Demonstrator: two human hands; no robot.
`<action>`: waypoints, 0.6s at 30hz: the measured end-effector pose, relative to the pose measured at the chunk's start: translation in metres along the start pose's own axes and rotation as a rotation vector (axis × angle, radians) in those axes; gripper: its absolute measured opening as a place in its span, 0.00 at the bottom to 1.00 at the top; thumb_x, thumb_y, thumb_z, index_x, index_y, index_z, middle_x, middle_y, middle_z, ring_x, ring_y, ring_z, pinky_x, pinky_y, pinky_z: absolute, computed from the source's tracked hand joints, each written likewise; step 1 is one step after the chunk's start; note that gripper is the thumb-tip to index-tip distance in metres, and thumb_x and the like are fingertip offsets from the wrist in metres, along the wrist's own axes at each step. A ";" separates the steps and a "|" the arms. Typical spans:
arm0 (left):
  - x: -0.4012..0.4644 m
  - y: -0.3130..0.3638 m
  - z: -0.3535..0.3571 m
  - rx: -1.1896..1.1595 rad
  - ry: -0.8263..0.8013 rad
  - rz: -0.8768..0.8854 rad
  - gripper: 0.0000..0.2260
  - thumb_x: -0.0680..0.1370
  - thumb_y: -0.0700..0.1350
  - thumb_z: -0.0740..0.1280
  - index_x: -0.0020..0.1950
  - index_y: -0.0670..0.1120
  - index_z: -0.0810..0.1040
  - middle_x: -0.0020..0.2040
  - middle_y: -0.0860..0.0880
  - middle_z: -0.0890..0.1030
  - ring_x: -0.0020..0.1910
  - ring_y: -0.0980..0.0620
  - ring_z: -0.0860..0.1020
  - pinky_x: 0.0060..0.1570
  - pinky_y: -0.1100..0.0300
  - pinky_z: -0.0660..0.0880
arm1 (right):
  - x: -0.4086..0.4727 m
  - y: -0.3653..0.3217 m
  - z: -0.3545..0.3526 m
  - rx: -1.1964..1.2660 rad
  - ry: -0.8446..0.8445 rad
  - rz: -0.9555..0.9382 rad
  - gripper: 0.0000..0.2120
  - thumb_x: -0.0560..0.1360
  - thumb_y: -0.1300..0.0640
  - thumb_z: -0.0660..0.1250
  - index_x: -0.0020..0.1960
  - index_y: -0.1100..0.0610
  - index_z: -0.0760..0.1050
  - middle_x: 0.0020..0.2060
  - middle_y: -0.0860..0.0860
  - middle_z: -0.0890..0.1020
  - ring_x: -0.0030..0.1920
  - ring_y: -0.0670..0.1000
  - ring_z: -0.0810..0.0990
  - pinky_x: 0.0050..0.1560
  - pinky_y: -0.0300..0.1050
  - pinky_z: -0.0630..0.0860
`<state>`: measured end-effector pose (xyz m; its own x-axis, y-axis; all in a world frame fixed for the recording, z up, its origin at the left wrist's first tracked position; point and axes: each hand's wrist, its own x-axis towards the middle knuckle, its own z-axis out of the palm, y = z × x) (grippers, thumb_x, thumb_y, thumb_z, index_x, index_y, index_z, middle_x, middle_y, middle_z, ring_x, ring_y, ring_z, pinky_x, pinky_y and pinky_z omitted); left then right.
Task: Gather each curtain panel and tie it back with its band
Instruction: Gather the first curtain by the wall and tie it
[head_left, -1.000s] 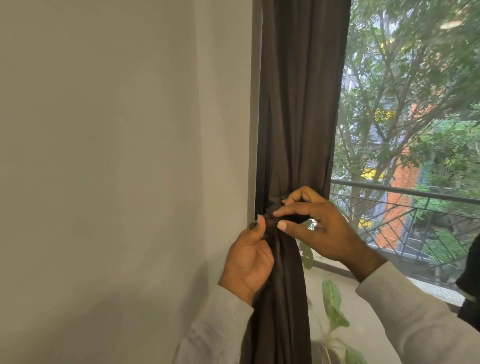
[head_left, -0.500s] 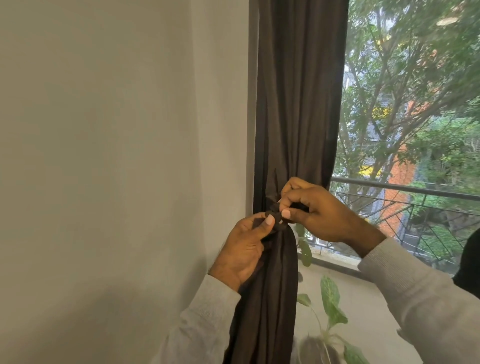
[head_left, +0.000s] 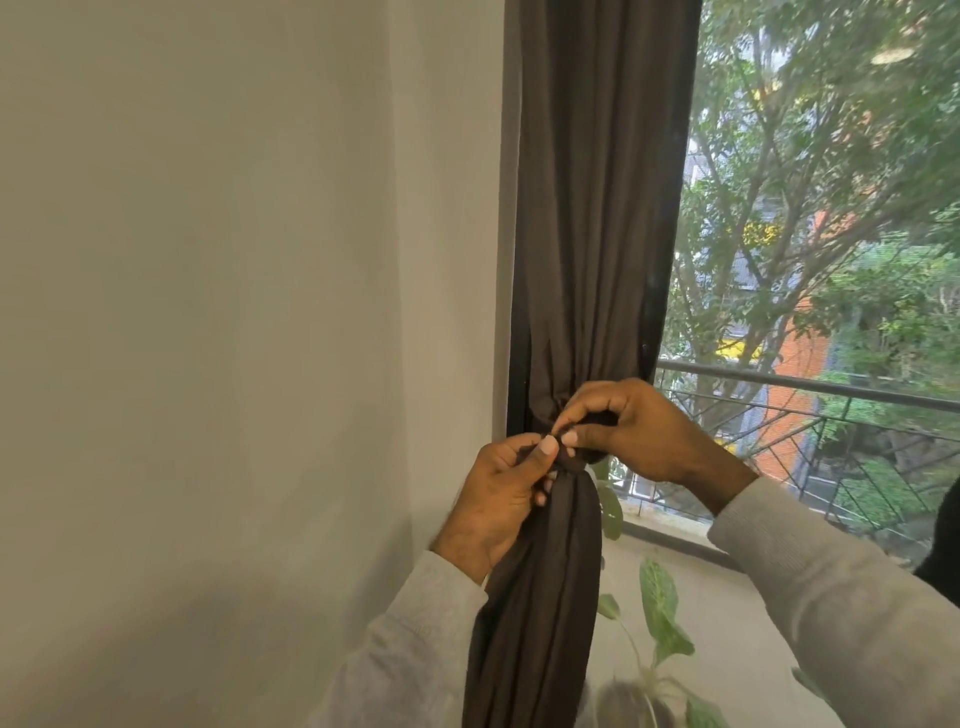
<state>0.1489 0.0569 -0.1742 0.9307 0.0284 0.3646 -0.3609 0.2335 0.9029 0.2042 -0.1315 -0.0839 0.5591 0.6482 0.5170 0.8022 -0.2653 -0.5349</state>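
The right hand (head_left: 639, 434) has a narrow grip, thumb and forefinger pinching the dark band (head_left: 574, 457) where it cinches the curtain panel (head_left: 587, 234). At about 8 o'clock from it, thumb tips nearly touching, the left hand (head_left: 498, 499) curls round the gathered cloth and pinches the band's other side; band and curtain share one dark brown, so exactly where the band ends cannot be told. The panel hangs full above the hands, at 12 o'clock, against the black window frame (head_left: 518, 364), and narrows to a tight bundle below. At 5 o'clock stands a leafy houseplant (head_left: 662, 608). At 3 o'clock, beyond the glass, run a balcony railing (head_left: 831, 387) and trees (head_left: 810, 156).
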 end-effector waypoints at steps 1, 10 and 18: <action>-0.001 -0.002 0.000 -0.019 0.012 0.009 0.10 0.82 0.49 0.70 0.54 0.46 0.89 0.40 0.46 0.81 0.38 0.53 0.76 0.39 0.63 0.76 | 0.002 0.002 -0.002 -0.004 0.051 -0.002 0.06 0.76 0.65 0.77 0.50 0.57 0.88 0.45 0.49 0.87 0.47 0.49 0.87 0.51 0.41 0.82; -0.025 -0.049 0.012 0.448 0.239 0.240 0.05 0.83 0.45 0.73 0.47 0.50 0.85 0.39 0.55 0.85 0.39 0.55 0.83 0.44 0.65 0.80 | 0.011 0.017 -0.002 -0.427 0.307 -0.003 0.04 0.70 0.60 0.79 0.37 0.55 0.86 0.37 0.43 0.84 0.39 0.41 0.78 0.57 0.43 0.71; -0.022 -0.098 -0.014 0.514 0.000 -0.019 0.10 0.82 0.48 0.74 0.41 0.54 0.85 0.37 0.53 0.86 0.37 0.54 0.84 0.46 0.55 0.82 | 0.004 0.023 0.002 -0.725 -0.148 -0.208 0.06 0.74 0.53 0.71 0.43 0.52 0.86 0.42 0.45 0.83 0.46 0.50 0.79 0.51 0.48 0.77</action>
<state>0.1648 0.0469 -0.2741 0.9376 0.0290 0.3466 -0.3261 -0.2735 0.9049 0.2245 -0.1333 -0.0959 0.3885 0.8113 0.4368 0.8531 -0.4958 0.1622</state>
